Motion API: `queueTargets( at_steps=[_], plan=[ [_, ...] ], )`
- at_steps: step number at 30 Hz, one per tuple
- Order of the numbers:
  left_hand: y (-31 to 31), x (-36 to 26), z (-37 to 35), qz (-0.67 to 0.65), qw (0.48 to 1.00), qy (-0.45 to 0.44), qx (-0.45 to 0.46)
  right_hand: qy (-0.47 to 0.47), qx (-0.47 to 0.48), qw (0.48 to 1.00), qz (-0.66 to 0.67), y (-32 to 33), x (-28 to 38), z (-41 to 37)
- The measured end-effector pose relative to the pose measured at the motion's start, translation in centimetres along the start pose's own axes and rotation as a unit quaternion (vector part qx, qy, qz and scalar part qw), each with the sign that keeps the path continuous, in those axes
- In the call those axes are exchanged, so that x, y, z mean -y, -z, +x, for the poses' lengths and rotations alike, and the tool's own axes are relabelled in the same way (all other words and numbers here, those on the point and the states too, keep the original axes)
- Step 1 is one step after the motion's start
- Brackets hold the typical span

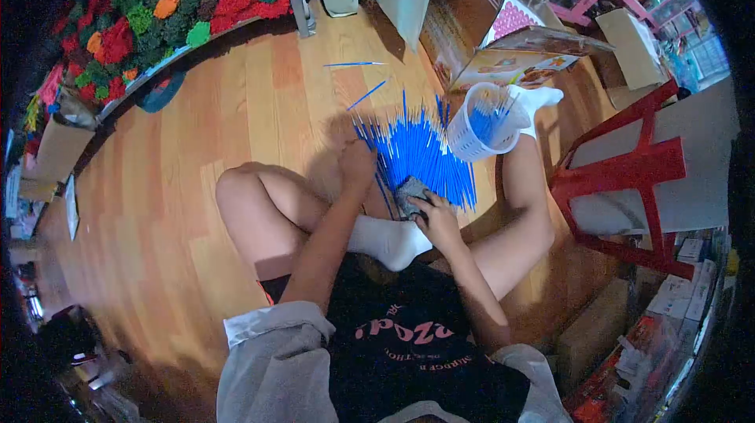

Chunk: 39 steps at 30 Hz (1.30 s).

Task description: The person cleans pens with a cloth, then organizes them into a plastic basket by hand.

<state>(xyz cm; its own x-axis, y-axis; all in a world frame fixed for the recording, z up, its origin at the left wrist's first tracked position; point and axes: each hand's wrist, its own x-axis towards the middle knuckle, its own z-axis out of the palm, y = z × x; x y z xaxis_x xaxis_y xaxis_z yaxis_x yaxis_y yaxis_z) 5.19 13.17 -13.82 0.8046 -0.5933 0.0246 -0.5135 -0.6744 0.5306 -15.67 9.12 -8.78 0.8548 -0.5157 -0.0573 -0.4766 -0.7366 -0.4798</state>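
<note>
- Left hand [358, 163] rests on thin blue plastic sticks [417, 152] fanned on the wooden floor [197, 148] at twelve o'clock; I cannot tell its grip.
- Right hand [437, 218] has its grip closed round a small dark grey block [409, 189], perhaps a sponge.
- Sticks seem light and springy; pinch the bunched near ends.

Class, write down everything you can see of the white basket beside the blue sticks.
The white basket is round, looks like plastic and has slotted walls that taper towards the base. It is tipped over on the wooden floor, its open mouth facing up towards the camera. A few blue sticks are inside it. It sits at the pile's far edge, against a white-socked foot.
</note>
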Motion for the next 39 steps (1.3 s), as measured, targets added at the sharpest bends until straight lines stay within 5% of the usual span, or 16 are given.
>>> queueTargets(
  at_steps=[3, 5, 12, 15, 17, 18, 20, 23, 27, 30, 33, 36, 39],
  plan=[
    [-2.4, 1.1, 0.3, -0.037, 0.996, 0.042, 0.062, 0.008, -0.014, 1.000, 0.010, -0.8, -0.2, 0.3],
    [-0.3, -0.3, -0.7, -0.089, 0.993, 0.048, -0.059, 0.008, -0.010, 1.000, 0.013, -0.8, 0.0, 0.4],
    [-0.5, -0.7, -0.3, -0.050, 0.994, 0.099, 0.006, 0.012, -0.020, 1.000, 0.005, -1.7, -0.7, 0.7],
    [-1.8, 0.1, 0.4, -0.045, 0.998, 0.042, -0.006, 0.007, -0.015, 1.000, 0.018, -1.4, -0.4, 0.8],
    [-1.7, 0.8, 1.1, 0.078, 0.981, -0.170, 0.052, 0.007, -0.013, 0.999, 0.037, -1.4, -0.5, 1.0],
    [-2.5, 0.7, 1.5, 0.078, 0.981, -0.169, 0.053, 0.006, -0.015, 0.998, 0.056, -1.4, -0.6, 1.1],
    [-5.4, 0.6, 2.4, -0.057, 0.993, 0.103, 0.021, 0.007, -0.014, 0.998, 0.057, -1.3, -0.5, 1.3],
    [-8.6, 2.7, 3.6, -0.065, 0.997, 0.027, 0.030, 0.019, -0.026, 0.998, 0.058, -1.3, -0.8, 1.4],
    [-2.3, -0.5, 1.7, -0.063, 0.996, 0.043, -0.053, 0.022, -0.032, 0.996, 0.077, -1.6, -1.3, 1.5],
    [-2.3, 0.8, 2.2, -0.059, 0.994, 0.055, 0.074, 0.019, -0.035, 0.994, 0.097, -1.5, -1.3, 1.7],
    [-1.1, 1.6, 2.8, 0.027, 0.997, -0.065, -0.029, 0.019, -0.033, 0.993, 0.112, -1.3, -1.4, 1.7],
    [-0.2, 2.8, 3.8, -0.088, 0.992, -0.086, -0.002, 0.016, -0.039, 0.992, 0.118, -1.6, -1.6, 1.7],
    [4.9, 1.8, 3.4, -0.178, 0.983, 0.038, -0.004, 0.017, -0.047, 0.993, 0.111, -1.7, -1.6, 1.8]
  ],
)
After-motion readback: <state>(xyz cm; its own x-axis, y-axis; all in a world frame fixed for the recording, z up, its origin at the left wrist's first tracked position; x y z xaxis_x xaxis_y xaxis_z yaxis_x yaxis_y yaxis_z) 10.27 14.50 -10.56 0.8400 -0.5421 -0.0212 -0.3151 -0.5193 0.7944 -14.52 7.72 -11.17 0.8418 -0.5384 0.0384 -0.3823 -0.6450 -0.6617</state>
